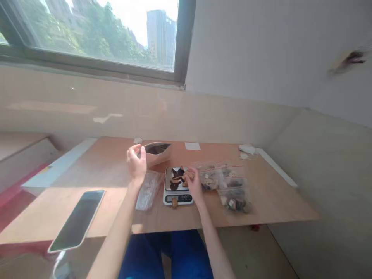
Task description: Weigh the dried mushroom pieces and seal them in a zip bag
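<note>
My right hand (194,181) is over the right side of a kitchen scale (167,197), its fingers closed on a light brown dried piece (186,179). Dark, curled dried slices (174,185) lie on the scale's plate. A small round brown piece (174,202) is at the front of the scale, by its display. My left hand (136,164) is raised at the left edge of an open pouch (158,158), thumb and fingers apart. Whether it touches the pouch I cannot tell. Clear plastic bags (147,192) lie left of the scale.
Several zip bags (235,193) with dried pieces lie right of the scale. A phone (78,221) with a white cable rests at the table's front left. White paper (192,146) and scraps (247,149) are at the back. A wall and window (110,38) rise behind the table.
</note>
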Motion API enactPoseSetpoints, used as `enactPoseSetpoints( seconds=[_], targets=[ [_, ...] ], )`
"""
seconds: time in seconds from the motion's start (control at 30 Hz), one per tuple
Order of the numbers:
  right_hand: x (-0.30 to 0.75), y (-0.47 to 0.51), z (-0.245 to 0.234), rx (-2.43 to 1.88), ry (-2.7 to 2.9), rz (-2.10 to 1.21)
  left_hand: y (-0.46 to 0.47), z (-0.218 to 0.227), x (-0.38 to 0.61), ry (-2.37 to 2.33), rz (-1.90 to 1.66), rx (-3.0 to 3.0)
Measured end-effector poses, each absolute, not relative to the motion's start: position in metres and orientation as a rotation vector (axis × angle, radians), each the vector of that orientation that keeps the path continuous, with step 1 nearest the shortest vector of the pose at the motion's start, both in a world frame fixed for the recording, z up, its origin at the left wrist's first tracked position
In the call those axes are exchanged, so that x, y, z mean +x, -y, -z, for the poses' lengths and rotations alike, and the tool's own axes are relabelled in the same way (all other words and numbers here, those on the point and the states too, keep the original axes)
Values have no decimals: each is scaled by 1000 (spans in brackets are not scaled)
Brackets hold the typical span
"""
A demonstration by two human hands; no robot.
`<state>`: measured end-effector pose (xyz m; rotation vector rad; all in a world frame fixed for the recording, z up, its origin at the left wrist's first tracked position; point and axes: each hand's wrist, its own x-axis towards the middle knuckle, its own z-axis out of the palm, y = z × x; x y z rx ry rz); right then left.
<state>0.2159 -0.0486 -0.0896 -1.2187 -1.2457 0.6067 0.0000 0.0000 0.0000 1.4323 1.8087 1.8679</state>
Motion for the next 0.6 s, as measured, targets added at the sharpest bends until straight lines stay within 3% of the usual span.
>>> enactPoseSetpoints(
  seconds=[0.17, 0.37, 0.6],
  targets=[
    [235, 59, 106, -1286, 1193, -599, -28, -8, 3, -1794, -1979, 1374],
    [228, 75, 105, -1281, 1264, -642, 10, 13, 14, -1805, -1947, 1508],
    [207, 77, 95, -1366, 1676, -299, 81, 55, 38, -1802, -1774, 1713]
  ],
)
